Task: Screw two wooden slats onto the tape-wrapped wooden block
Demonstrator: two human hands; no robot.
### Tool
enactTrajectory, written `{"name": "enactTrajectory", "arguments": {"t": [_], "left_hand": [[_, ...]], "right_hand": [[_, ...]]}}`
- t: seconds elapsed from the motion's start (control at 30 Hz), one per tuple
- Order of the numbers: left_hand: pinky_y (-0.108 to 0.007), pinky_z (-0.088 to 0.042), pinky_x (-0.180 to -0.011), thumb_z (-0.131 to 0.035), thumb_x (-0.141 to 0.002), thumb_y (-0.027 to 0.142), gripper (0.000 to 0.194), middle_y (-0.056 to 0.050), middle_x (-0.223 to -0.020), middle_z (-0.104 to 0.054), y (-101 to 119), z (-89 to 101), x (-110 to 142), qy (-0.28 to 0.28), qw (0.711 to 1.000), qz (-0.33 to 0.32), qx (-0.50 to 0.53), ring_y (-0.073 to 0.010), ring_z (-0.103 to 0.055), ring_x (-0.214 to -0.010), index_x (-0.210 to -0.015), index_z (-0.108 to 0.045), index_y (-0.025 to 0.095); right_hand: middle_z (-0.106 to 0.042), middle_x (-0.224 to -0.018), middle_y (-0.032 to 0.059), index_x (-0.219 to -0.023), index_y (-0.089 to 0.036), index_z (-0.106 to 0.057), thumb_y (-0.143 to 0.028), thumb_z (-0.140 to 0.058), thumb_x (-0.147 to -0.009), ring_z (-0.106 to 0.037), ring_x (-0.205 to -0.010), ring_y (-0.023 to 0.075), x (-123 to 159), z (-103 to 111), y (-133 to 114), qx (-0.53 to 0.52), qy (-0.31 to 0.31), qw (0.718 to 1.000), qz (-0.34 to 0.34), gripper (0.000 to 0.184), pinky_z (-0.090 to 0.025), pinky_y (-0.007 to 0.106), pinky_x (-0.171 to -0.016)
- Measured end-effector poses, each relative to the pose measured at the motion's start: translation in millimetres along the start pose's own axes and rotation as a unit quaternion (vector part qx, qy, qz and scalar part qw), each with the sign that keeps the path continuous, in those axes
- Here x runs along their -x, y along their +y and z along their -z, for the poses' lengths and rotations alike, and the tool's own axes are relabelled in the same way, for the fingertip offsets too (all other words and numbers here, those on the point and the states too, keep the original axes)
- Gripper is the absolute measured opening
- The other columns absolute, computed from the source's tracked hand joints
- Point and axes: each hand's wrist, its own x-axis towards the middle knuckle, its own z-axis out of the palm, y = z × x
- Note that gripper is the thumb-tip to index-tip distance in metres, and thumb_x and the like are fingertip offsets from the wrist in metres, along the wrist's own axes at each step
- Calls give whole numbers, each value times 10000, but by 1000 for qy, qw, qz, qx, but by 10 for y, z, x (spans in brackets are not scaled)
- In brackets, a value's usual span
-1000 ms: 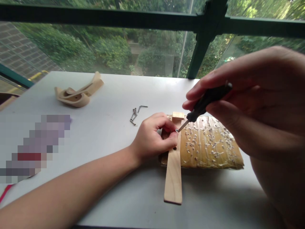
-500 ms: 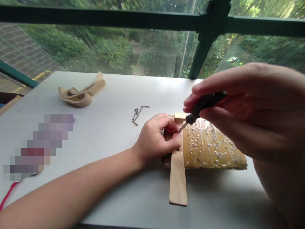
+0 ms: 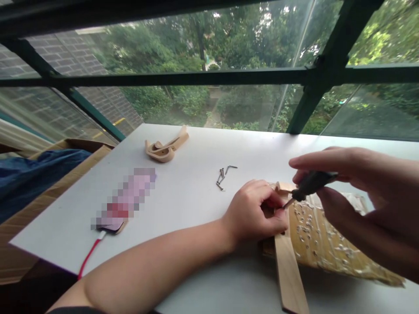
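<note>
In the head view my right hand [image 3: 356,192] grips a black-handled screwdriver [image 3: 310,185], its metal shaft slanting down to the left. The tip meets the pinched fingertips of my left hand [image 3: 257,209], and whatever they hold there is hidden. Beneath my left fingers lies a pale wooden piece [image 3: 290,270] with a curled far end and a flat, wide near end. A dark hole shows in it just below my fingers. It rests across a tape-wrapped cardboard block [image 3: 314,235] whose top is pitted with many small holes.
Several loose screws [image 3: 221,178] lie on the white table [image 3: 183,192] beyond my left hand. Farther back are curved wooden parts [image 3: 165,148]. A phone [image 3: 131,198], partly pixelated, has a red cable [image 3: 88,257]. A cardboard box [image 3: 55,187] stands left, and a window frame [image 3: 183,78] runs behind.
The camera has turned up and to the left, so everything sits lower and farther right. Both hands keep the same hold, the screwdriver tip still at my left fingertips.
</note>
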Motion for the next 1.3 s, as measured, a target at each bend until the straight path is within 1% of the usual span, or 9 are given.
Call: {"name": "enactTrajectory", "arguments": {"t": [0.1,0.27,0.37,0.5,0.63,0.77,0.93,1.1,1.3], "left_hand": [[-319,-494,-716,-641,-682,164,103,1,-677,-600,6,4,-3,3,1000,-1,0,-150,-529,-669,-689,-542,195],[-322,-495,-717,-638,-697,174,122,-1,-676,-590,2,9,-1,0,1000,-1,-7,-154,-526,-671,-685,-520,203],[-321,-493,-718,-639,-706,180,110,-2,-685,-599,-5,4,2,-1,1000,-5,-6,-154,-528,-675,-697,-532,201],[-316,-495,-722,-639,-701,179,108,-2,-685,-587,-5,-2,2,6,1000,-5,-5,-151,-525,-680,-692,-533,197],[-319,-495,-718,-641,-693,176,116,-1,-680,-574,-1,-1,-4,3,1000,0,-9,-152,-519,-680,-680,-527,198],[-326,-505,-740,-641,-703,169,76,-5,-705,-615,-21,0,-2,-4,1000,-9,-3,-154,-548,-693,-716,-571,193],[-327,-510,-761,-653,-718,181,56,-8,-714,-634,-45,1,3,-9,1000,-18,3,-155,-564,-699,-751,-607,185],[-320,-514,-751,-645,-722,187,36,-4,-700,-618,-45,1,1,-9,1000,-25,-3,-152,-560,-683,-753,-627,184],[-320,-520,-755,-651,-722,196,38,-2,-691,-606,-48,11,-4,-12,999,-30,-2,-143,-546,-660,-756,-654,178]], "right_hand": [[-699,-1129,35,-1301,-392,-641,-236,-660,-823,-698,-808,249,-55,-4,-34,84,-26,996,13,504,-546,375,-606],[-704,-1099,47,-1299,-384,-632,-244,-666,-835,-698,-862,260,-18,-39,13,91,9,996,21,486,-527,362,-589],[-681,-1099,56,-1245,-346,-643,-249,-691,-807,-670,-857,245,-6,-62,28,101,9,995,12,451,-535,354,-605],[-682,-1025,36,-1231,-312,-606,-219,-702,-789,-656,-789,194,-3,-88,41,53,-28,998,-6,462,-534,300,-567],[-700,-940,17,-1234,-310,-577,-210,-688,-804,-676,-751,195,14,-117,53,17,-42,999,-16,456,-550,300,-579],[-693,-885,18,-1260,-316,-574,-236,-680,-813,-652,-687,191,15,-147,95,36,-17,999,-16,466,-521,293,-509],[-684,-894,26,-1238,-310,-608,-236,-692,-821,-663,-698,174,2,-152,140,21,9,1000,-15,432,-552,269,-554],[-688,-897,32,-1192,-300,-643,-234,-713,-832,-670,-682,152,25,-146,101,16,24,999,-46,372,-536,224,-512],[-660,-833,18,-1237,-303,-643,-197,-783,-771,-636,-593,147,23,-178,151,14,48,998,-46,498,-501,243,-454]]}}
